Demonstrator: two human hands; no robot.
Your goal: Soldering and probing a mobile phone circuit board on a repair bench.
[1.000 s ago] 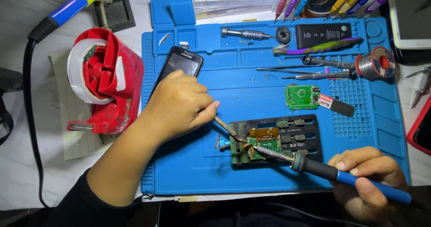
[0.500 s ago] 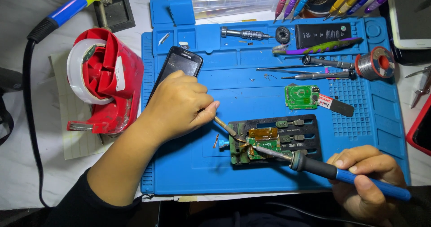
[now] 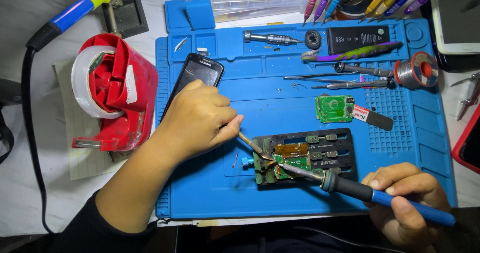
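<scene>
Surface (image 3: 30, 198): pale and cluttered, seen from above; it carries everything named here.
Mat (image 3: 300, 198): a large blue work mat fills the middle, likely there to protect the surface from heat; trays along its far edge keep small parts sorted.
Tape holder (image 3: 117, 95): red, with a roll of clear tape, just left of the mat and out of the working area.
Phone (image 3: 192, 78): dark, lying at a slant on the mat, its near end hidden under the left hand.
Left hand (image 3: 197, 123): closed in a pinch on tweezers (image 3: 252, 145), with the hand over the mat, seemingly for steadiness; the tips point down-right and meet the board.
Right hand (image 3: 407, 205): at the near right corner, wrapped firmly around the blue handle of a soldering iron (image 3: 350, 187), held like a pen for fine control.
Clamp (image 3: 325, 155): a black holder on the mat, between the two hands, gripping the board so neither hand needs to hold it.
Board (image 3: 282, 164): a small green circuit board with a patch of amber tape, fixed in the clamp's left half; the iron's tip and the tweezers' tips both touch it at nearly the same spot.
Spare board (image 3: 334, 108): green, lying loose behind the clamp, well apart from both hands.
Solder reel (image 3: 416, 73): near the mat's far right, within reach.
</scene>
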